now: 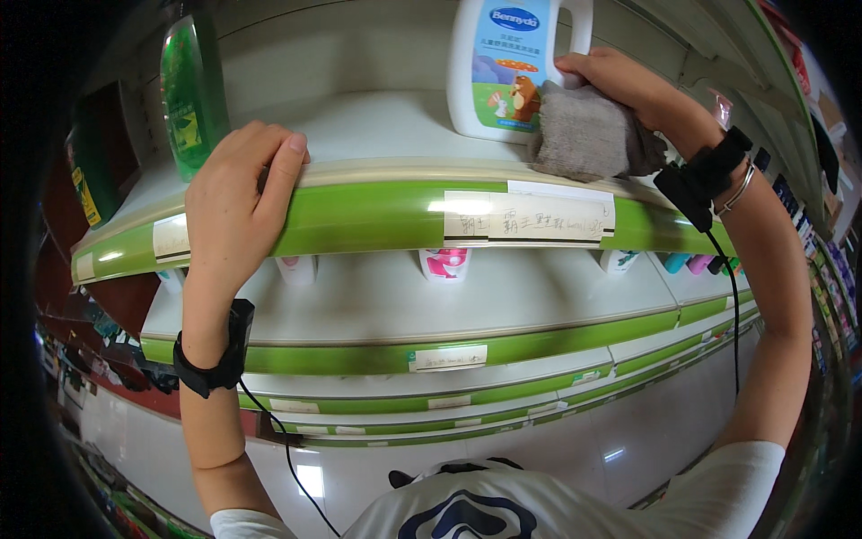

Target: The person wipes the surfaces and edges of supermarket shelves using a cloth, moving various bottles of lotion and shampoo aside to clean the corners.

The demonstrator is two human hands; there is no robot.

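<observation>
My left hand [236, 192] rests on the front edge of the upper white shelf [363, 128], its fingers bent down and their tips hidden. Just beyond it stands a green see-through bottle [192, 101]. My right hand [613, 81] holds a bunched grey cloth [582, 131], which hangs against the shelf's edge. Fingers of that hand reach the handle side of a white plastic jug [465, 74] of children's wash by Bennyda. The jug stands upright, its label showing a cartoon bear; its top is cut off by the picture's rim. Part of the cloth covers the jug's lower right corner.
Handwritten paper labels [532, 219] sit in the green price strip [363, 215]. A dark green bottle [94, 182] stands at far left. Below, a white-and-pink bottle [446, 263] shows on a lower shelf [363, 310]. Black cables [735, 323] hang from both wrist straps.
</observation>
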